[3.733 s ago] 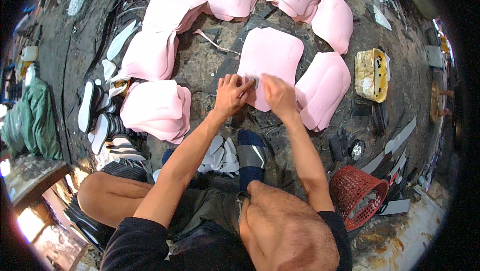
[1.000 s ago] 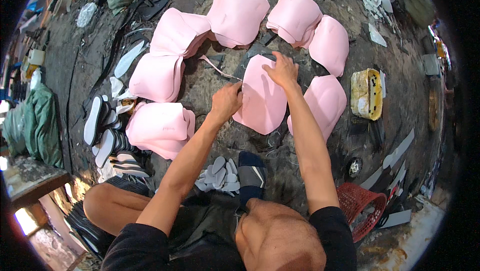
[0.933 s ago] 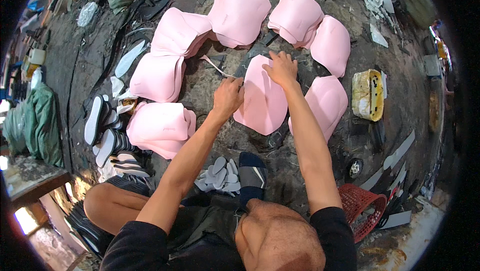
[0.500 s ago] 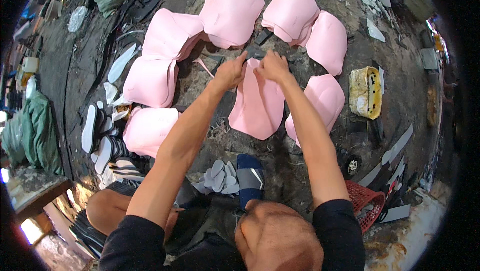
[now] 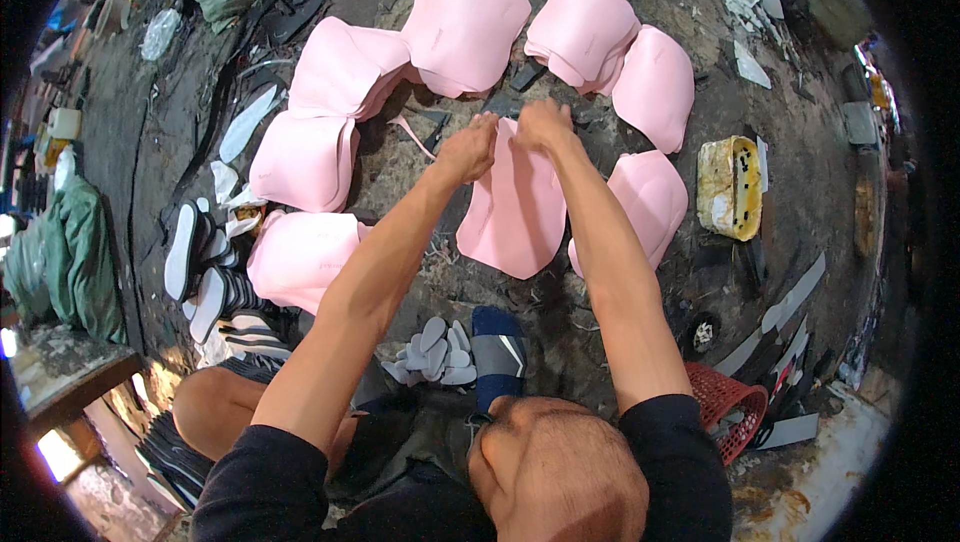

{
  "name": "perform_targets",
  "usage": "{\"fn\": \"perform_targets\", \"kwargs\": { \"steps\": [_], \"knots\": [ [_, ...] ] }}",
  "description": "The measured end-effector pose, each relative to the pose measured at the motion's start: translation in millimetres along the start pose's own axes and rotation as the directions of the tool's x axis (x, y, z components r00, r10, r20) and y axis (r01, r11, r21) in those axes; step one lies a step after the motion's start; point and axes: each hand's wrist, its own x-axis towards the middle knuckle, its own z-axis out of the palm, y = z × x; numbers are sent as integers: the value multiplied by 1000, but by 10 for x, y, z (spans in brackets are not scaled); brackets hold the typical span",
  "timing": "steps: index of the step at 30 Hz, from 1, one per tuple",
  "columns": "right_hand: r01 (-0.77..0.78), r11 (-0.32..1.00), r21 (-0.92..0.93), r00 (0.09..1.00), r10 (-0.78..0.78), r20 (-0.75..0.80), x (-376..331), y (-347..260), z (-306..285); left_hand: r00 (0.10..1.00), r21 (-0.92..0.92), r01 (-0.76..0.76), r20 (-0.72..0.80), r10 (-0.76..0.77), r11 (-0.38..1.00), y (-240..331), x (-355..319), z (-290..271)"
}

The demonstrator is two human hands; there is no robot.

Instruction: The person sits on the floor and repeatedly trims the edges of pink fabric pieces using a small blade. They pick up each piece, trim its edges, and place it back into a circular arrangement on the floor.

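Observation:
A pink, flexible molded sheet [image 5: 515, 217] lies on the dark ground before me, its narrow end away from me and a crease along its left side. My left hand [image 5: 468, 150] is closed at the upper left edge of that end. On the other side of the same end, my right hand [image 5: 545, 129] grips with curled fingers. Both sets of fingertips are partly hidden. Stacks of similar pink sheets curve round it, among them a far stack [image 5: 465, 32], a left stack [image 5: 303, 157] and a right one [image 5: 645, 204].
A yellow-stained tub [image 5: 705, 182] stands at the right, with a red plastic basket [image 5: 700, 397] nearer me. Grey oval pieces [image 5: 435, 352] lie beside my foot in a blue sock [image 5: 497, 337]. Sandal soles [image 5: 182, 252] pile up at the left, near a green sack [image 5: 80, 252].
My left hand's raised finger has curled down, and that hand now sits closed at the sheet's edge. My right hand has shifted slightly. The pink sheet stays nearly in place.

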Motion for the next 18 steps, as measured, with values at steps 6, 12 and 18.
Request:
{"fn": "perform_targets", "kwargs": {
  "steps": [6, 12, 18],
  "knots": [
    [273, 869, 413, 778, 54, -626, -461, 553, 751, 974, -89, 120, 202, -100, 989, 104, 42, -146],
    [-27, 995, 97, 874, 71, -481, -693, 627, 678, 950, 195, 42, 297, -100, 980, 310, -158, -184],
    [-74, 996, 40, 997, 74, 9, -290, 708, 308, 957, 207, 156, 210, -200, 966, 514, 0, -212]
  ]
}}
